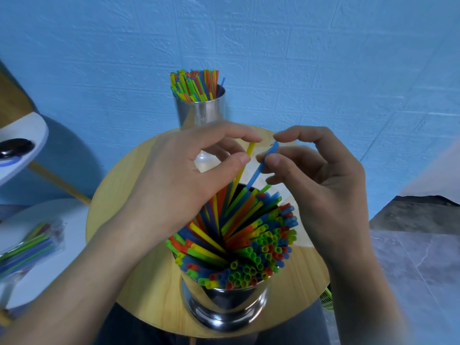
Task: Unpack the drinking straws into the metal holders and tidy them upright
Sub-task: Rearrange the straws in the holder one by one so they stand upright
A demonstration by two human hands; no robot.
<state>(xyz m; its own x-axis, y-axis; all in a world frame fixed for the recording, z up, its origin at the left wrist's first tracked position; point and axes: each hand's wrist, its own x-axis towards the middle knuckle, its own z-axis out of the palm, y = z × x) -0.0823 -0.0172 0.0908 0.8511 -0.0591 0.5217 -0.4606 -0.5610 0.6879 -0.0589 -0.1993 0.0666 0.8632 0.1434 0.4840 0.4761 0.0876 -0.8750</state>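
While left hand point(174, 180) pinches yellow straw point(250, 149), right hand point(323, 180) blue straw point(256, 175), holder point(224, 307) packed.

Multicoloured straws point(261, 247) splayed in near metal holder point(224, 310), upright in far holder point(199, 113)

Body-wise it's just two bare hands and bare forearms on show here. The left hand point(179, 175) and left forearm point(82, 282) take up the lower left of the frame, the right hand point(323, 190) and right forearm point(361, 282) the lower right, uncovered all the way out to the frame edges. Thumbnails point(242, 158) look short and neatly trimmed. Along the bottom edge around the centre there's some dark blue-grey fabric point(154, 329), smooth, looks like trousers, though it's too dim to be sure
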